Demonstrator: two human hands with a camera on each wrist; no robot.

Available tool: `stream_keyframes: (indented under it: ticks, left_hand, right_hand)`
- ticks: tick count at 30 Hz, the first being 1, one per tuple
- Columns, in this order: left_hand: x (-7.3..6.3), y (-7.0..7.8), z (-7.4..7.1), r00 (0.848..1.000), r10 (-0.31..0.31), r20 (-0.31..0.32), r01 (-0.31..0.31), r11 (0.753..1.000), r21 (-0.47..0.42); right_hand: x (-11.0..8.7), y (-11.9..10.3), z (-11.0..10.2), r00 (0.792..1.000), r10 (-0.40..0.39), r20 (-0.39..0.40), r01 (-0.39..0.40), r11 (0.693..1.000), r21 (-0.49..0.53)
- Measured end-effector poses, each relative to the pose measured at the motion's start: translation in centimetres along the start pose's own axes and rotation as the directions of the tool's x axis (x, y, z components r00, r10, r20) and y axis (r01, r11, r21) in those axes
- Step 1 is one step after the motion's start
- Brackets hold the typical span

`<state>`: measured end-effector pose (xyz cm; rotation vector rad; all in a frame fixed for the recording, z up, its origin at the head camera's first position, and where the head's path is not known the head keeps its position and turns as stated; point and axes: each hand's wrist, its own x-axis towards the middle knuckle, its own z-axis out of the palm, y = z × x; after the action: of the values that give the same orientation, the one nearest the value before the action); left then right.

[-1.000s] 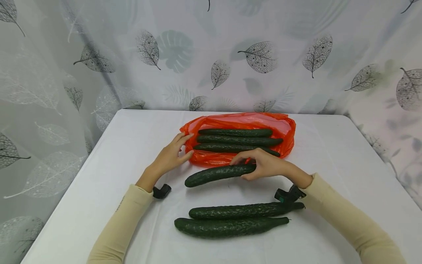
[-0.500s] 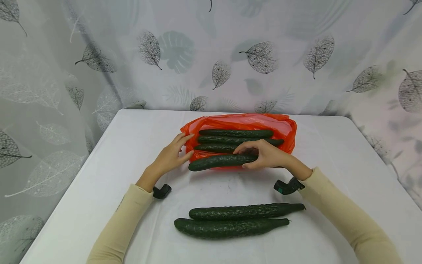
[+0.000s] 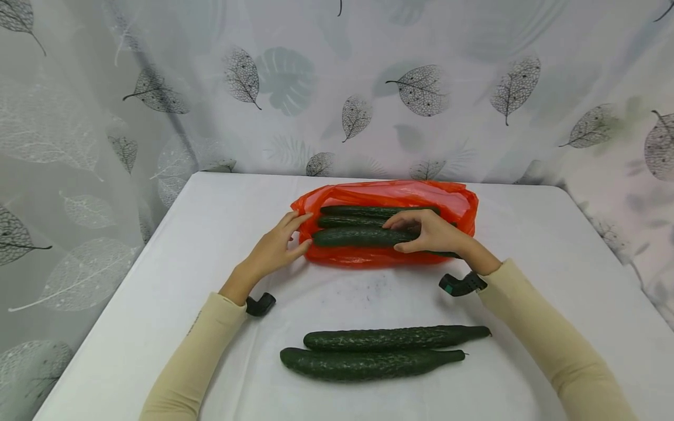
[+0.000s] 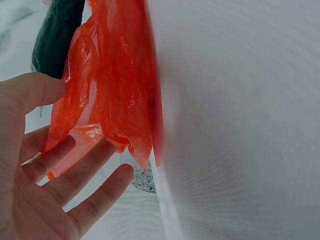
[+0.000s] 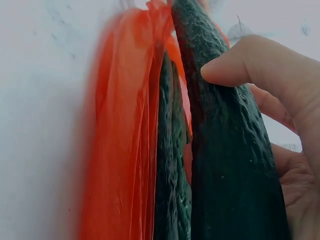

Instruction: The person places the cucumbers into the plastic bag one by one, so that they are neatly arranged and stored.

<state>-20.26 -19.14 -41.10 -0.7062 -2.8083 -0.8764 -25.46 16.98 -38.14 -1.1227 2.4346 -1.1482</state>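
Observation:
My right hand [image 3: 441, 235] grips a dark green cucumber [image 3: 358, 237] from above, near its right part. It is over the open red plastic bag [image 3: 358, 257], in front of other cucumbers [image 3: 368, 211] lying inside. Seen from the right wrist, the thumb presses on the near side of the held cucumber [image 5: 230, 165], and the other fingers are partly hidden behind it. At the bag's left end is my left hand [image 3: 271, 248], thumb and fingers spread. In the left wrist view its straight fingers [image 4: 80, 182] touch the red bag [image 4: 122, 75].
Two more cucumbers, one behind [image 3: 395, 338] and one in front [image 3: 368, 364], lie side by side on the white-covered table [image 3: 253, 386] nearer to me. A leaf-patterned curtain [image 3: 326, 70] hangs behind the table. Each wrist carries a small black camera [image 3: 261, 304].
My right hand has carried the cucumber away from me, from in front of the bag to above its opening. My left hand stays at the bag's left end.

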Motion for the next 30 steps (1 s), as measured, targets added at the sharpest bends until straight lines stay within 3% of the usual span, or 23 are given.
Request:
stream_keyframes:
  ticks: [8, 30]
  left_hand:
    - [0.1, -0.2, 0.4, 1.0, 0.004, 0.01, -0.004, 1.0, -0.014]
    - [0.0, -0.3, -0.3, 1.0, 0.004, -0.003, -0.004, 1.0, -0.009]
  right_hand:
    - [0.5, 1.5, -0.4, 0.999, 0.027, -0.023, -0.027, 0.999, 0.033]
    - [3.5, 1.9, -0.9, 0.99, 0.119, -0.07, -0.12, 0.993, -0.001]
